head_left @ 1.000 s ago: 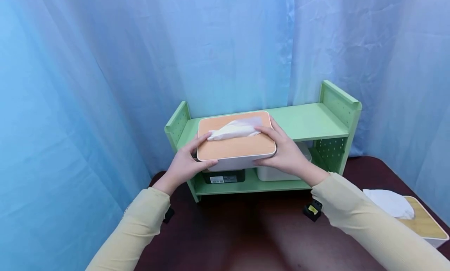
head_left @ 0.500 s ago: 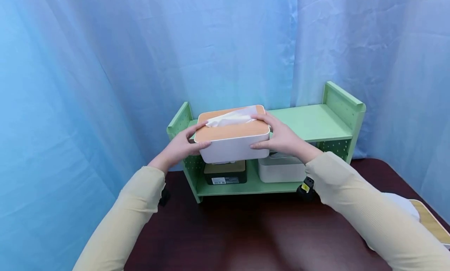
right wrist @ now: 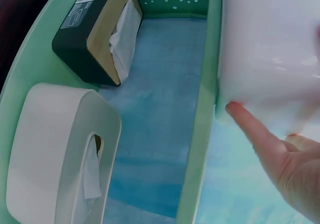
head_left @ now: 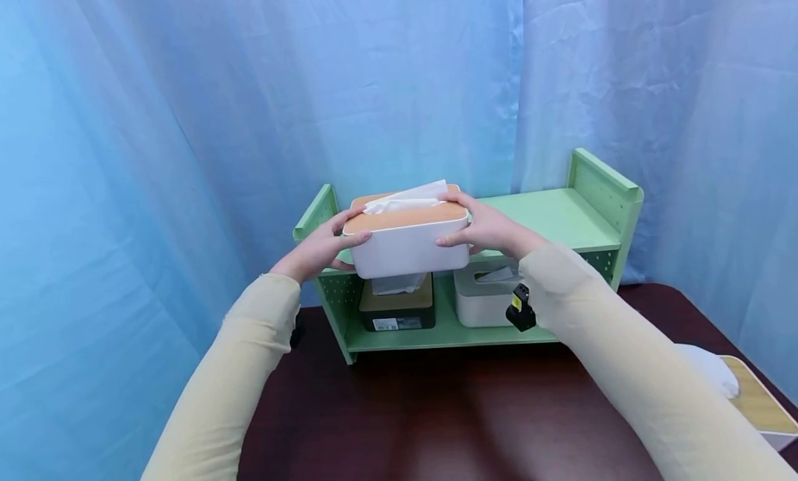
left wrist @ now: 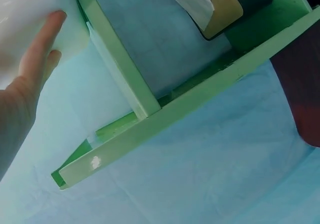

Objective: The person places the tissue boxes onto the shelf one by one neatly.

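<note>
Both hands hold a white tissue box (head_left: pixel 408 251) with an orange-brown lid, a white tissue standing out of its slot. My left hand (head_left: pixel 324 244) grips its left end, thumb on the front face and fingers on the lid. At the other end my right hand (head_left: pixel 489 226) grips it the same way. The box overlaps the left part of the green shelf's (head_left: pixel 548 214) top board in the head view. In the right wrist view the box's white wall (right wrist: pixel 270 44) lies close along the board's edge, with the right thumb pressed to its lower corner.
On the lower shelf stand a dark tissue box (head_left: pixel 402 318) with a tan top and, to its right, a pale grey tissue box (head_left: pixel 480 301). Another wood-topped tissue box (head_left: pixel 760 398) sits at the table's right. Blue curtain (head_left: pixel 405 86) hangs behind the shelf.
The hands have moved the tissue box slightly up and away, a little to the left. More of its front face shows, and the two boxes below it are less covered.
</note>
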`<state>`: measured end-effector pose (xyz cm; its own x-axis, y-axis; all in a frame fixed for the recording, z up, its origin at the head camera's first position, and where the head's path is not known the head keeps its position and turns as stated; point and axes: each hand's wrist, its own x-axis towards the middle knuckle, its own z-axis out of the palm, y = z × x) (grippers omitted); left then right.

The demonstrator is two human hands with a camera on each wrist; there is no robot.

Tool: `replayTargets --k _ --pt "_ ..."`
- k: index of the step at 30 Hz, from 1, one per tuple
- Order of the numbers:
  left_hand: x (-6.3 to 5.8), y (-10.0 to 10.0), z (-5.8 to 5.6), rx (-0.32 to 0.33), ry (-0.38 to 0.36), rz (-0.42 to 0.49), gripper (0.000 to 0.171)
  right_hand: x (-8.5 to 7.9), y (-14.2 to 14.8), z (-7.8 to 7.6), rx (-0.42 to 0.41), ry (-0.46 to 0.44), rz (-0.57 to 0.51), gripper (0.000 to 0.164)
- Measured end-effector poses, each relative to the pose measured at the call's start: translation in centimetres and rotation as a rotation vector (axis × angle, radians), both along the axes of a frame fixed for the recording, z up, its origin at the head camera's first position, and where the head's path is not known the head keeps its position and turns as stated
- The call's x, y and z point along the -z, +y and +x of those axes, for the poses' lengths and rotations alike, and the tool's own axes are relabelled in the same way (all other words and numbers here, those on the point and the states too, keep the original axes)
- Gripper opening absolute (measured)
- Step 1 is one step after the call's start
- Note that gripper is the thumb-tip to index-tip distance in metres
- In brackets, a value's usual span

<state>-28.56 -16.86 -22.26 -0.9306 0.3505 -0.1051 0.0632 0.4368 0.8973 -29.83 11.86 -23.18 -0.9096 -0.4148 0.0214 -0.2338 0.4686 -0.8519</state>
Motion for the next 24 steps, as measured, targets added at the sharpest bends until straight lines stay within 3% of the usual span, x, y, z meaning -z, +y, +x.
replayTargets --k 5,10,16,24 --pt "0.1 -0.1 -0.7 -0.029 -0.016 0.033 0.069 -0.4 -0.8 -0.4 0.020 -0.013 0.025 0.083" --pt "0.3 0.3 -0.9 -0.110 0.010 0.062 0.069 -0.4 -1.4 -0.7 0.077 -0.007 0.019 0.083" --pt "0.6 0.6 -1.1 -0.230 0.070 0.048 0.067 0.1 -2.5 -1.1 0.157 0.100 0.027 0.079" --pt "0.9 1.0 -1.4 -0.340 0.138 0.014 0.066 1.0 -3.0 -1.5 0.244 0.238 0.013 0.076"
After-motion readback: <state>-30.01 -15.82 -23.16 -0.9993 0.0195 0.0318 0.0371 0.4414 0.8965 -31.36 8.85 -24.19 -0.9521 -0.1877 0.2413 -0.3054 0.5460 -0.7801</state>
